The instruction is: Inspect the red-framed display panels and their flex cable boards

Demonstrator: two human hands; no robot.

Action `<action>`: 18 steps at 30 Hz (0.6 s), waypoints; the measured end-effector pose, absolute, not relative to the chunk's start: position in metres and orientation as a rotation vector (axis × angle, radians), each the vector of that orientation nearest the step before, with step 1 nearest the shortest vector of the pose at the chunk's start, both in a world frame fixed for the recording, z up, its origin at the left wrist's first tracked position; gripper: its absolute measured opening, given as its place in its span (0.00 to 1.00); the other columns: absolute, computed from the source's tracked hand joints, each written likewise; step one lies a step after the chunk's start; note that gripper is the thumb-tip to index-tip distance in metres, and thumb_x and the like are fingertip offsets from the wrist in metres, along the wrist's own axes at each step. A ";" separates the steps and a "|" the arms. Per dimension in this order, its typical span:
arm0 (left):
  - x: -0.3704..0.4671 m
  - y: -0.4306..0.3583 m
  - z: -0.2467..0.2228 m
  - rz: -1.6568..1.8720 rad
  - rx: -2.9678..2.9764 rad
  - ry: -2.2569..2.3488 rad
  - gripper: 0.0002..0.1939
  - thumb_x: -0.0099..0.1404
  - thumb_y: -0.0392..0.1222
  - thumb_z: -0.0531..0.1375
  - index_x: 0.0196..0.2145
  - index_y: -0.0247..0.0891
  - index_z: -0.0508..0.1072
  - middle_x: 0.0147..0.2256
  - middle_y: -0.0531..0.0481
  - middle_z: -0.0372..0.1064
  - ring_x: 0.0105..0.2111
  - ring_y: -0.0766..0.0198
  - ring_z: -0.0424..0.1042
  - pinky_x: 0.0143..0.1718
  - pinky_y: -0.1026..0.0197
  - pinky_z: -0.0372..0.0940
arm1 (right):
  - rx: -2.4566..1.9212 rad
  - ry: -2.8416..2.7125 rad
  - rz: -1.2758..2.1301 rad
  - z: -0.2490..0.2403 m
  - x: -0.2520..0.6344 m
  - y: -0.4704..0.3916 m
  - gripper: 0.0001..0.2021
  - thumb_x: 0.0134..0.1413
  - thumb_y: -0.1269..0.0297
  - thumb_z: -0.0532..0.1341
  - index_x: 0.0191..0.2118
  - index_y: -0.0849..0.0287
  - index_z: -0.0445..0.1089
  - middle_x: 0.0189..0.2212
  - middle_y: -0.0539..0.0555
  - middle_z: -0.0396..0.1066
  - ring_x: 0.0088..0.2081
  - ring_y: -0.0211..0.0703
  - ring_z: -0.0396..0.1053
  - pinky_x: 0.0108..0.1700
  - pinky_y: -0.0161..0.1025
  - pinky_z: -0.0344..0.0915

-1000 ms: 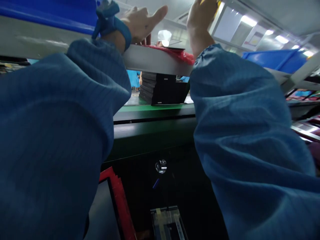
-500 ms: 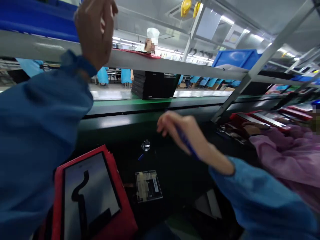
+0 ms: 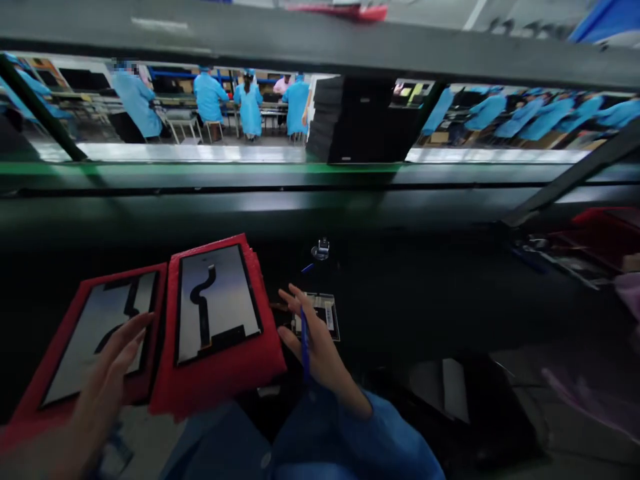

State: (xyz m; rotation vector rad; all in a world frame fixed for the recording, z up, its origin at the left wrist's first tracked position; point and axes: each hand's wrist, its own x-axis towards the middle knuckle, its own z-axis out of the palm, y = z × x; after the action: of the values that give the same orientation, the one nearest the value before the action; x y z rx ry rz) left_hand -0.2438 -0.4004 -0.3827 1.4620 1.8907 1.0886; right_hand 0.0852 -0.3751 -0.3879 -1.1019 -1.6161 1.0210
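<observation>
We see our left hand [image 3: 107, 380] spread flat, fingers loose, resting on the nearer of 2 red trays [image 3: 60, 393], touching the grey panel [image 3: 95, 333] that lies in it. Just beside it to the right sits the second red tray [image 3: 225, 373], carrying its own grey panel [image 3: 217, 300] with a dark curved ribbon. Our right hand [image 3: 313, 350] lies at that tray's right edge, fingers half curled around a thin blue tool [image 3: 304, 343]. Its fingertips reach a small dark part with pale tape [image 3: 327, 313] on the black worktop [image 3: 425, 293]. Beyond, a small shiny fitting [image 3: 321, 249] stands on the worktop, and a stack of black boxes [image 3: 360, 120] rests on the green conveyor [image 3: 200, 168].
</observation>
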 end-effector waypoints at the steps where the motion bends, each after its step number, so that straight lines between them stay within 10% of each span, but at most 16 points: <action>1: -0.242 -0.394 -0.396 1.109 1.302 1.891 0.18 0.66 0.63 0.52 0.53 0.83 0.65 0.61 0.82 0.60 0.65 0.48 0.59 0.67 0.40 0.55 | -1.094 -1.644 1.059 -0.387 0.078 -0.364 0.36 0.64 0.56 0.60 0.72 0.52 0.44 0.67 0.60 0.56 0.65 0.52 0.60 0.67 0.54 0.57; 6: -0.209 -0.382 -0.441 1.208 0.893 1.769 0.42 0.66 0.62 0.51 0.72 0.44 0.48 0.71 0.51 0.45 0.68 0.48 0.53 0.70 0.47 0.48 | -1.188 -1.792 1.052 -0.394 0.054 -0.310 0.46 0.60 0.53 0.61 0.73 0.64 0.36 0.69 0.67 0.48 0.69 0.57 0.51 0.69 0.55 0.51; 9: -0.193 -0.392 -0.443 1.168 0.819 1.724 0.43 0.67 0.61 0.51 0.73 0.45 0.40 0.71 0.50 0.45 0.63 0.49 0.63 0.69 0.46 0.50 | -1.231 -1.828 1.093 -0.405 0.046 -0.295 0.48 0.58 0.53 0.60 0.73 0.69 0.33 0.68 0.70 0.52 0.68 0.59 0.54 0.68 0.55 0.53; 14: -0.200 -0.393 -0.436 1.261 1.043 1.790 0.37 0.70 0.61 0.50 0.70 0.41 0.54 0.71 0.51 0.45 0.71 0.55 0.42 0.72 0.54 0.39 | -1.255 -1.825 1.150 -0.415 0.037 -0.285 0.51 0.57 0.49 0.59 0.73 0.73 0.31 0.64 0.68 0.59 0.63 0.61 0.62 0.63 0.51 0.62; 18: -0.213 -0.373 -0.439 1.291 0.981 1.752 0.37 0.70 0.59 0.51 0.69 0.37 0.55 0.70 0.45 0.50 0.70 0.53 0.48 0.72 0.51 0.41 | -1.304 -1.739 1.160 -0.420 0.029 -0.273 0.51 0.55 0.50 0.60 0.73 0.70 0.31 0.66 0.67 0.57 0.64 0.58 0.60 0.66 0.51 0.58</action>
State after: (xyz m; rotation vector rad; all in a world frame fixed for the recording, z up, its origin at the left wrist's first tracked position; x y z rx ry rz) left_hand -0.2126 -0.3735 -0.4392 0.9809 1.7518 1.2905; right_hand 0.0286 -0.2727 -0.4205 -1.3036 -1.7390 1.1595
